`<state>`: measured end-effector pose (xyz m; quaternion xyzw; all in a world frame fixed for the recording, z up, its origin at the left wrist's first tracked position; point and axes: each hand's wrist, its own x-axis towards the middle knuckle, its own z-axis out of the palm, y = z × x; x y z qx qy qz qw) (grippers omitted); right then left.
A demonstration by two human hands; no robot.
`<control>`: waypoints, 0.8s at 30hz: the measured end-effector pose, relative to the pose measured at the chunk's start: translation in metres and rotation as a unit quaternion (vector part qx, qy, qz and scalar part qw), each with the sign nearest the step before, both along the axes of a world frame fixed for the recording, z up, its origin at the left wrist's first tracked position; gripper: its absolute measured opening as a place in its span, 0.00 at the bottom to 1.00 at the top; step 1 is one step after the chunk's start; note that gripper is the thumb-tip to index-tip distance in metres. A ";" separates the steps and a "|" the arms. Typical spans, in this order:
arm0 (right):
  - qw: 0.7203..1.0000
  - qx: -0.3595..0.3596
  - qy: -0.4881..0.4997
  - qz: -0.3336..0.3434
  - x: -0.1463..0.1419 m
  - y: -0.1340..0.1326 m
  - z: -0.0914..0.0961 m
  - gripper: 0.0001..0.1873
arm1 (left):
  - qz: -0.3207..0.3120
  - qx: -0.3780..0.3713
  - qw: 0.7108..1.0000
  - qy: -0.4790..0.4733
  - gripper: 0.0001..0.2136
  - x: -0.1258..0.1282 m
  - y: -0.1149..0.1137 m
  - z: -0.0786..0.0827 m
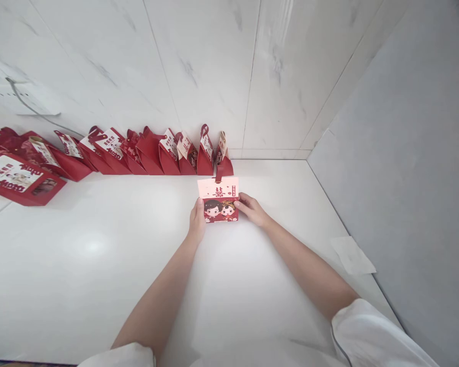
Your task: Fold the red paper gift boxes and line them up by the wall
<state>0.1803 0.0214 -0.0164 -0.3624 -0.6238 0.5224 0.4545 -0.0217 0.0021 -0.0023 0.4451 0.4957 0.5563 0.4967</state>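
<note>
A red and pale pink gift box (pixel 221 211) with two cartoon figures on its front stands on the white table (pixel 99 285). Its pink upper panel carries red characters, and a dark red ribbon loop rises from the top. My left hand (pixel 197 219) grips the box's left side, thumb on the front edge. On the right side, my right hand (pixel 251 208) holds it with the thumb at the front; the other fingers are partly hidden behind. Just behind this box is another red gift box (pixel 224 165) with a ribbon handle.
Several red gift boxes (pixel 168 162) line the wall from the middle to the left. A larger red box with a window (pixel 23 178) sits nearer at far left. A white paper (pixel 353 255) lies by the right edge, beside a grey panel (pixel 416 168). A cable (pixel 34 109) hangs upper left.
</note>
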 end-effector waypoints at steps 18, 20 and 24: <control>1.000 -0.005 -0.002 -0.003 0.000 0.000 0.001 0.20 | -0.005 0.006 1.000 0.006 0.30 0.000 0.000 0.000; 1.000 -0.005 -0.003 -0.004 0.000 0.000 0.001 0.20 | -0.002 0.006 1.000 0.005 0.30 0.000 0.000 -0.001; 1.000 -0.009 -0.001 -0.003 -0.001 -0.001 0.002 0.20 | 0.000 0.007 1.000 0.002 0.30 -0.001 0.001 -0.001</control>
